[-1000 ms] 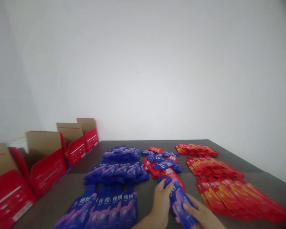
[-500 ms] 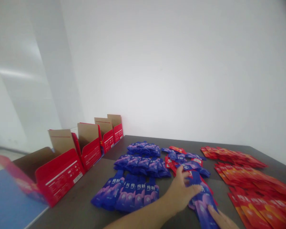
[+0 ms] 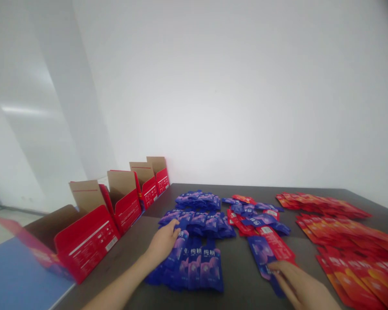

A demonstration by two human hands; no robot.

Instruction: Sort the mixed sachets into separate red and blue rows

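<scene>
My left hand [image 3: 162,243] rests on the left part of a near row of blue sachets [image 3: 198,266] laid side by side on the dark table [image 3: 239,288]. My right hand [image 3: 299,286] lies flat at the lower right, its fingertips on a small stack of blue sachets [image 3: 261,254] beside a red sachet [image 3: 274,245]. Whether either hand grips a sachet is unclear.
More blue sachet rows [image 3: 197,221] lie farther back, a mixed red and blue heap [image 3: 252,213] sits in the middle, and rows of red-orange sachets [image 3: 345,241] fill the right. Several open red cardboard boxes [image 3: 90,232] line the left edge. A white wall stands behind.
My left hand left the stack by my right hand and moved left onto the near row of blue sachets. The view turned left, then steadied.
</scene>
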